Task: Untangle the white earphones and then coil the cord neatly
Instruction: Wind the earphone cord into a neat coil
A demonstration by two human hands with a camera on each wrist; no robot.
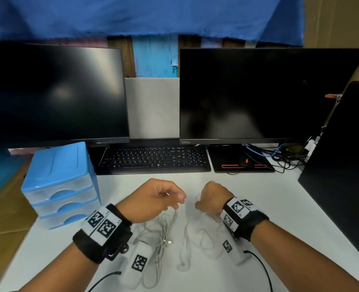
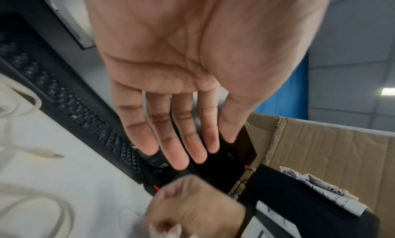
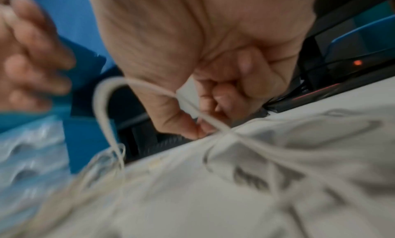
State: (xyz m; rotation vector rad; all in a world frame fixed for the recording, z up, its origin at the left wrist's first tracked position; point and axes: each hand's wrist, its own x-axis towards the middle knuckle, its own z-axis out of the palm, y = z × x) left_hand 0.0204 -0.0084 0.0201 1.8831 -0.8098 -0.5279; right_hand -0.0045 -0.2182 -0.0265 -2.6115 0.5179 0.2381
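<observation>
Two grips in play: our right grip [image 1: 211, 197] pinches the cord [image 3: 205, 118], left grip [image 2: 171, 92] released. Earphones [image 1: 163, 234] below both on the desk [image 1: 279, 207], mostly tangled; coiling not started.

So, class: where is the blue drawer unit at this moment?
In the head view the blue drawer unit stands on the left of the white desk, just left of the black keyboard and below the left monitor.

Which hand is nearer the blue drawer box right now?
Left. The left hand hangs over the desk just right of the blue drawer box; the right hand is farther right, across the earphone cord, pinching a strand.
</observation>
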